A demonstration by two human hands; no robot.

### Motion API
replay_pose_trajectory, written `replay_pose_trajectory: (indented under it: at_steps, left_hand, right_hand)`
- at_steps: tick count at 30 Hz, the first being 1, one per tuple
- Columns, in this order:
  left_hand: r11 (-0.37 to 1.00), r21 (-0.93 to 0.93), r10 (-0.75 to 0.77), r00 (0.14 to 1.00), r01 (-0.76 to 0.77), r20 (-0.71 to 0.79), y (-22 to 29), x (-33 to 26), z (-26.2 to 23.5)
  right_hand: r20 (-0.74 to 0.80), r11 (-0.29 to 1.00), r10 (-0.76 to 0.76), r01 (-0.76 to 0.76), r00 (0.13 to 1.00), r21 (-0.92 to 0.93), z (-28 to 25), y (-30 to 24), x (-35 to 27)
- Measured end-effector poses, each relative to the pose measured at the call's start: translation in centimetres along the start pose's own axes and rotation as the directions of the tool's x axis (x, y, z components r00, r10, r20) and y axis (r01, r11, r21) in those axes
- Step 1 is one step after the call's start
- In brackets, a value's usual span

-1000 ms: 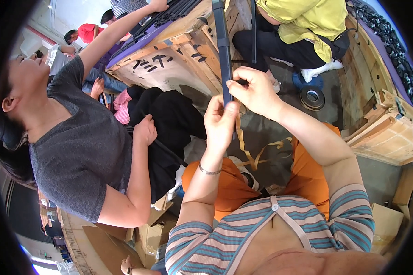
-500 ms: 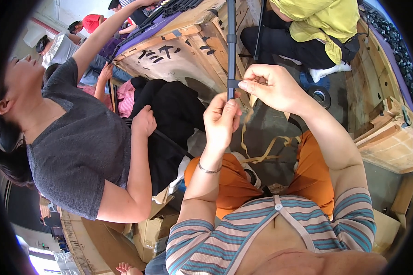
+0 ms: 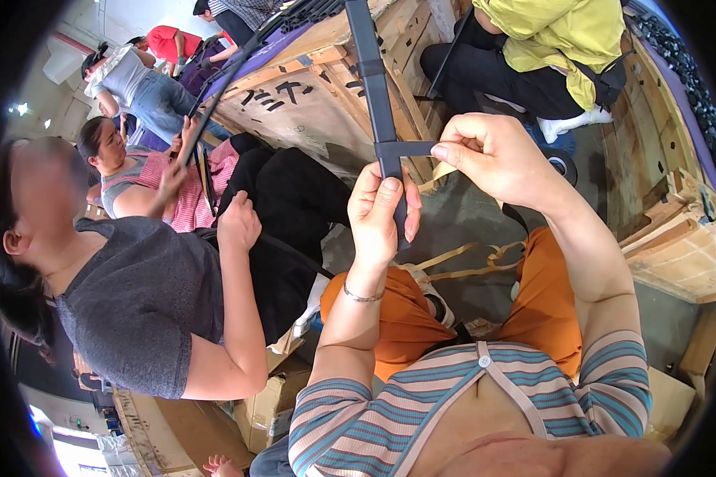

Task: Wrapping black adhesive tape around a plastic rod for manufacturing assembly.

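Observation:
A long dark bar point(image 3: 371, 87) stands slightly tilted in front of me, its lower end in my left hand point(image 3: 374, 213). The fingers of that hand are wrapped round it, thumb on the front. Just above them, a strip of black tape point(image 3: 410, 149) lies across the bar and stretches out to the right. My right hand point(image 3: 497, 157) pinches the outer part of this tape between thumb and finger. Another band of tape circles the bar higher up. A yellowish paper strip point(image 3: 453, 272) trails in loops below my right hand.
A wooden crate point(image 3: 294, 107) with dark bars on top stands ahead, another crate point(image 3: 652, 143) at right. A tape roll point(image 3: 562, 167) is on the floor. A person in a grey shirt point(image 3: 147, 302) sits close at left; one in yellow point(image 3: 557, 40) sits ahead right.
The bar's top has swung left and nearer, and a longer stretch of tape now shows between bar and right hand. The grey-shirted person's raised arm has come down, with a dark bar beside it.

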State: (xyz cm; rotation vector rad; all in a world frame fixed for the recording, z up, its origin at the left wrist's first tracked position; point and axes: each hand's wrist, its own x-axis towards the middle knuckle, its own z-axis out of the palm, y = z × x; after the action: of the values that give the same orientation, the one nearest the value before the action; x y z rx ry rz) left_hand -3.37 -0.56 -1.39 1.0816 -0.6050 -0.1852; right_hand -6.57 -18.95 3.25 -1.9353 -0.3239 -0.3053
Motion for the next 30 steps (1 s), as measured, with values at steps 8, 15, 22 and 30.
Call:
replay_pose_trajectory:
  at_steps: [8, 15, 22, 30]
  left_hand:
    - [0.996, -0.092, 0.016, 0.996, -0.007, 0.089, -0.2, 0.1, 0.0]
    - [0.992, -0.126, 0.042, 0.995, -0.032, 0.085, 0.0, 0.3, 0.3]
    - [0.913, -0.354, -0.183, 0.979, 0.203, 0.089, 0.1, 0.7, 0.0]
    - [0.994, -0.110, 0.029, 0.999, -0.027, 0.016, -0.6, 0.5, 0.0]
  right_hand:
    - [-0.026, 0.994, -0.029, 0.032, 0.999, 0.101, -0.7, -0.2, -0.2]
    - [-0.036, 0.996, -0.056, 0.058, 0.998, 0.072, -1.1, 0.5, 0.0]
    - [-0.098, 0.997, -0.072, 0.071, 0.993, -0.008, -1.4, 0.7, 0.0]
    - [-0.040, 0.999, -0.020, 0.021, 0.999, 0.029, -1.1, 0.0, -0.3]
